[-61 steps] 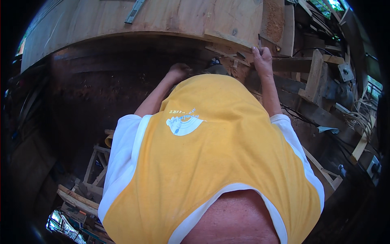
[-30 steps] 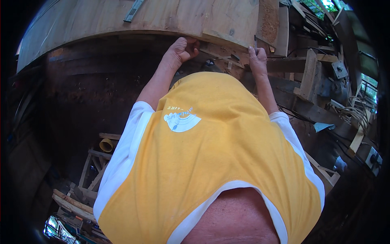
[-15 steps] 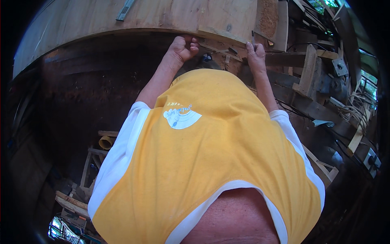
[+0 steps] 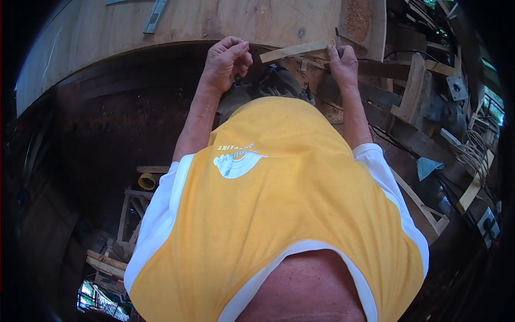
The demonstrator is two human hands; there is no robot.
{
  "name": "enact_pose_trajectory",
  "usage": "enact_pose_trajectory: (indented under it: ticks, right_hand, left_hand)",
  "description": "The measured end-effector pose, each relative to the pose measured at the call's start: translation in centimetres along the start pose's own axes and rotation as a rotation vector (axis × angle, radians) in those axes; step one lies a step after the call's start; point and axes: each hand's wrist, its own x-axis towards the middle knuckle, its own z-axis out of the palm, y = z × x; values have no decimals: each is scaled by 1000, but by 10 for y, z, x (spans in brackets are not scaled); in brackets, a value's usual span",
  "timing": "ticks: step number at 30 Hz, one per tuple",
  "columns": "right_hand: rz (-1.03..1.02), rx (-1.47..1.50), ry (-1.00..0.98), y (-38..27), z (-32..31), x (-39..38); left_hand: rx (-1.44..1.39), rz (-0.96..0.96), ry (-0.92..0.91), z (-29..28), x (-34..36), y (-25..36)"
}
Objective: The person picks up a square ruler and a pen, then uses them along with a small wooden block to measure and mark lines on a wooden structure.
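My right hand is closed around a thin dark pencil-like stick, which points up past the thumb. A narrow pale wood strip slants leftward from this hand, its right end at my thumb and its left end lower, off the board's edge. My left hand is at the near edge of a wide plywood board, left of the strip. Its fingers are curled and thumb and forefinger come together; I cannot make out anything between them.
A metal ruler-like bar lies on the board at the upper left. Sawdust covers a patch at the upper right. Timber offcuts, coiled cable and a socket box crowd the right side. A yellow tube is at left.
My left hand has moved left and up from under the board's edge. The wood strip has swung, its left end now lower and its right end higher. My right hand keeps the stick.
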Motion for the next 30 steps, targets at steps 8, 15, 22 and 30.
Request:
enact_pose_trajectory:
  ticks: [8, 15, 22, 30]
  right_hand:
    - [43, 107, -99, 6, 1, 6]
    - [146, 492, 48, 14, -18, 23]
    - [239, 721, 320, -24, -42, -11]
    - [1055, 1477, 539, -99, 116, -162]
  left_hand:
    - [1764, 988, -104, 68, 34, 10]
    - [1747, 856, -184, 42, 89, 39]
    - [1902, 1012, -122, -15, 162, 107]
    - [2015, 1002, -544, -9, 160, 109]
